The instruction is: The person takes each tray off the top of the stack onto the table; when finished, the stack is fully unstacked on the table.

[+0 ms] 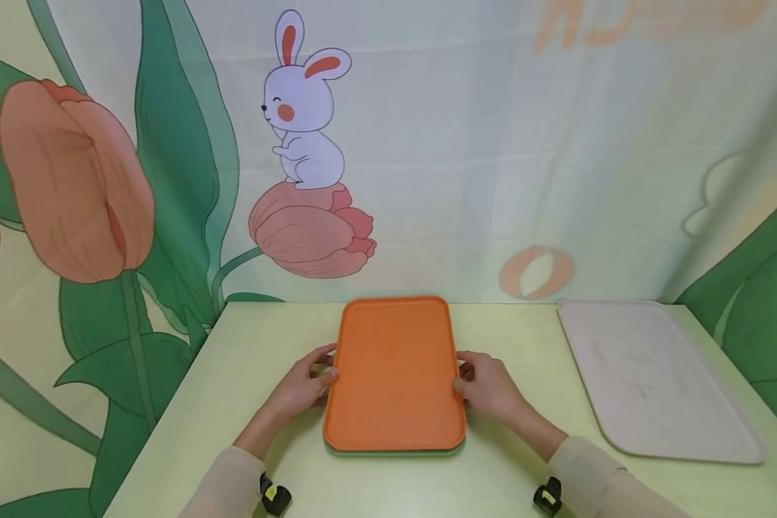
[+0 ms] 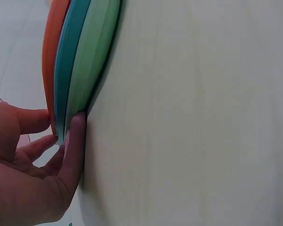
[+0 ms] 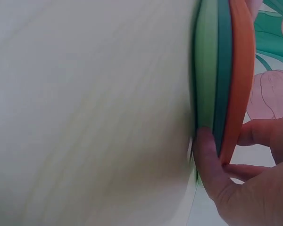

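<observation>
A stack of rectangular trays sits in the middle of the table in the head view, an orange tray (image 1: 395, 374) on top. The wrist views show a teal tray (image 2: 68, 59) beneath it and a light green tray (image 3: 206, 70) at the bottom. My left hand (image 1: 303, 385) grips the stack's left edge, thumb at the orange rim and fingers along the lower trays. At the right edge my right hand (image 1: 492, 387) holds the stack in much the same way. The undersides of the trays are hidden.
A pale grey-pink tray (image 1: 654, 388) lies flat on the table's right side, apart from the stack. Behind the light yellow table (image 1: 252, 345) hangs a printed curtain (image 1: 466, 158) with a rabbit and tulips. Each wrist wears a small black device.
</observation>
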Demonstrator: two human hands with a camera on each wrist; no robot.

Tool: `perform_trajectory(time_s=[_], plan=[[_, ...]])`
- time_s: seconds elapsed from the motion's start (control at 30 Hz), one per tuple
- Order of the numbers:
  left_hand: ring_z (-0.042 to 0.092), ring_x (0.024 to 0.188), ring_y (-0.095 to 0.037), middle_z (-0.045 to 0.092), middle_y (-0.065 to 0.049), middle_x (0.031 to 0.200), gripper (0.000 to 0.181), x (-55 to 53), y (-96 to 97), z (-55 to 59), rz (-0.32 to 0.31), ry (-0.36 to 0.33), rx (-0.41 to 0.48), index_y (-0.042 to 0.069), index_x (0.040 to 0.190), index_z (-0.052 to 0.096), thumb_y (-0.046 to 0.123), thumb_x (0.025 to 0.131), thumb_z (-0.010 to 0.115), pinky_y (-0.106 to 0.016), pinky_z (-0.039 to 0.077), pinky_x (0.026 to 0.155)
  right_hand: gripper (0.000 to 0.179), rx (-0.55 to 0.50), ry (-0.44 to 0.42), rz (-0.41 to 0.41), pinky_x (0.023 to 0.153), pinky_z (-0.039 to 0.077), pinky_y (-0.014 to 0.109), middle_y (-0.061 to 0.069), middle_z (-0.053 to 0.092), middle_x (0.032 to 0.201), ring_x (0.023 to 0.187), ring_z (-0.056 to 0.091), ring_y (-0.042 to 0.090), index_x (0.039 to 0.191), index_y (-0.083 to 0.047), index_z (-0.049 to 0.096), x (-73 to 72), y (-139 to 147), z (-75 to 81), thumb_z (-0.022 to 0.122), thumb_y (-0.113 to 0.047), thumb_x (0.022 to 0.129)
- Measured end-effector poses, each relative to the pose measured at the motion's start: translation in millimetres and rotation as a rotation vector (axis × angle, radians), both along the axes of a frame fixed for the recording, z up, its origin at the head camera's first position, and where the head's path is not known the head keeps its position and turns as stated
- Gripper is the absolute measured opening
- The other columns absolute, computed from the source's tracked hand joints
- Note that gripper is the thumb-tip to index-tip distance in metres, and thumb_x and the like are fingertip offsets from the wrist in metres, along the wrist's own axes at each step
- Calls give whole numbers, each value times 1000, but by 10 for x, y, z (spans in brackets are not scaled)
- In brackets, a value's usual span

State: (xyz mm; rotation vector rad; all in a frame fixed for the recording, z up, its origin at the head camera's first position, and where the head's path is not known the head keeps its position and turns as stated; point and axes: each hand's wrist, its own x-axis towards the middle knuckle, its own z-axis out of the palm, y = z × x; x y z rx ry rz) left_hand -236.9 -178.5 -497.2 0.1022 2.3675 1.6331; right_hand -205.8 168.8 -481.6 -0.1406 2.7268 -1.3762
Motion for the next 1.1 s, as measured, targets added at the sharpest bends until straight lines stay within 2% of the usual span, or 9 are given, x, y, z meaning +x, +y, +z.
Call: perform_trajectory(time_s=[0.13,0.23,0.4,0.63,0.83,1.1], plan=[[61,104,-26,50,-17,147,54,-5,4,-2,6,2,-2,14,161,44,12,109,59,-39,63,75,52,-18,0,-5,59,61,33,12,68,99,78,67,19,143,9,58,10,8,20,66,2,92],[61,108,-27,50,-17,148,52,-10,1,-14,12,-8,-2,14,161,45,12,110,57,-38,63,75,51,-46,-31,-18,59,61,34,11,66,95,71,64,19,143,10,58,14,18,33,65,3,93],[59,116,-31,50,-18,150,50,-20,-10,-39,25,-16,-14,13,161,45,11,111,53,-39,62,75,51,-198,-152,-55,66,63,38,14,64,95,73,64,22,147,8,54,7,60,72,63,5,97],[59,106,-27,51,-15,147,54,-44,-14,-18,20,1,-28,14,160,47,8,108,57,-38,62,73,40,-436,-273,-7,71,64,38,17,69,101,81,71,24,138,12,52,-39,174,143,62,2,100],[58,105,-27,51,-17,146,55,-26,-1,20,8,9,-31,12,160,46,7,107,58,-39,63,73,38,-536,-284,14,76,62,34,14,71,104,85,71,20,136,16,52,-63,289,133,59,-2,103],[58,105,-27,51,-17,143,55,-30,3,-9,17,8,-28,11,160,46,6,106,58,-38,63,72,41,-584,-271,-32,79,61,30,12,72,105,88,72,19,141,15,52,8,429,83,60,-3,104]])
